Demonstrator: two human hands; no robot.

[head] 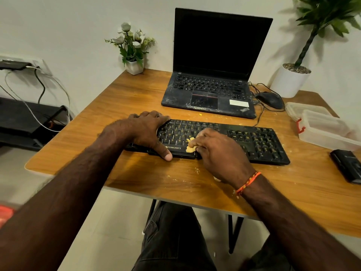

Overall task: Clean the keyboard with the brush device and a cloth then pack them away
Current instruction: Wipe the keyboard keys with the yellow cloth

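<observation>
The black keyboard (224,142) lies across the middle of the wooden table (136,98), its long side a little askew, its front edge set back from the table's near edge with a bare strip of wood between. The left hand (148,130) lies flat over the keyboard's left end, fingers spread over the far edge and thumb hooked down over the front edge, pinning it. The right hand (216,151) sits over the middle keys, fingers curled tight around a small yellow cloth (191,145) that touches the keys just above the front lip. Yellow crumbs (196,170) dot the wood near the wrist.

Behind the keyboard, a gap of open wood, then an open laptop (213,75) with a dark screen. A mouse (270,99) sits just right of it, its cable trailing toward the keyboard's back edge. To the right, a clear plastic box (328,132) stands near the keyboard's right end, and a black device (346,166) lies at the right border, partly cut off. Whether that is the brush device, I cannot tell. A small flower pot (134,66) holds the far left corner. The left part of the table lies open.
</observation>
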